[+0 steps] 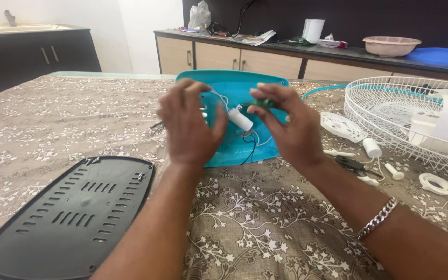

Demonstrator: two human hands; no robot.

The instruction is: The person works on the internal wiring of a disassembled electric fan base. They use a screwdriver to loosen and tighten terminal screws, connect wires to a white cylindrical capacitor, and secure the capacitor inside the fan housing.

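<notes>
A turquoise plastic fan base (pixel 234 85) lies open on the table, with white and black wires inside. My left hand (pixel 189 124) hovers over its left side, fingers curled; what it grips is hidden. My right hand (pixel 286 122) pinches a small dark green part (pixel 263 103) above the base. A white cylindrical capacitor (pixel 240 119) hangs on wires between the two hands.
A black vented base plate (pixel 63 218) lies at the front left. At the right are a white wire fan guard (pixel 390 111), a round white cover (pixel 340 126), several small white knobs, pliers (pixel 353 166) and a white ring (pixel 436 184). A counter with bowls runs behind.
</notes>
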